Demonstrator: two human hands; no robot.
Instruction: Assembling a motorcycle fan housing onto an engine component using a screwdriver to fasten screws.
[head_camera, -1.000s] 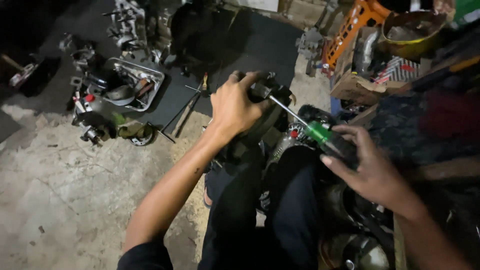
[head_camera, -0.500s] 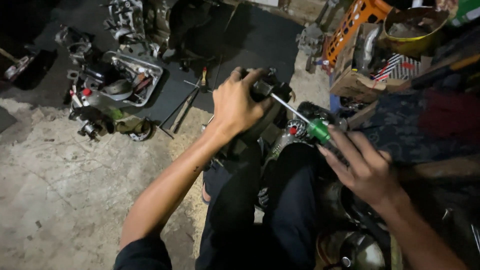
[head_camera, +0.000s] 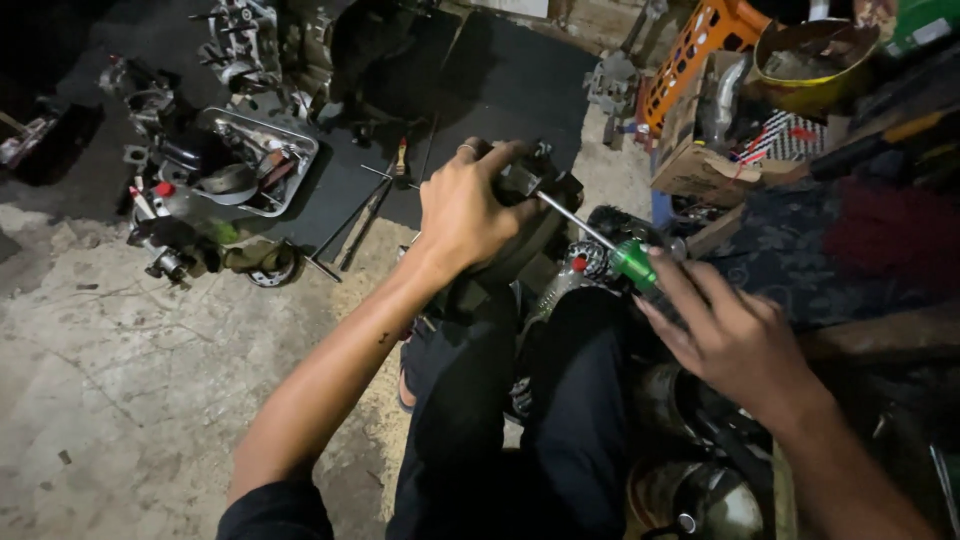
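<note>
The left hand (head_camera: 468, 212) is closing over a dark metal engine part (head_camera: 530, 215) above the person's knees. The right hand (head_camera: 735, 335) is gripping a green-handled screwdriver (head_camera: 632, 262), its tip touching that part. A metal tray (head_camera: 262, 160) is sitting well apart on a black mat (head_camera: 520, 90).

Left hand (head_camera: 462, 212): ring on one finger. Right hand (head_camera: 735, 335): no glove. Forearms bare; dark sleeve edge at left upper arm. Dark trousers (head_camera: 520, 420).
</note>
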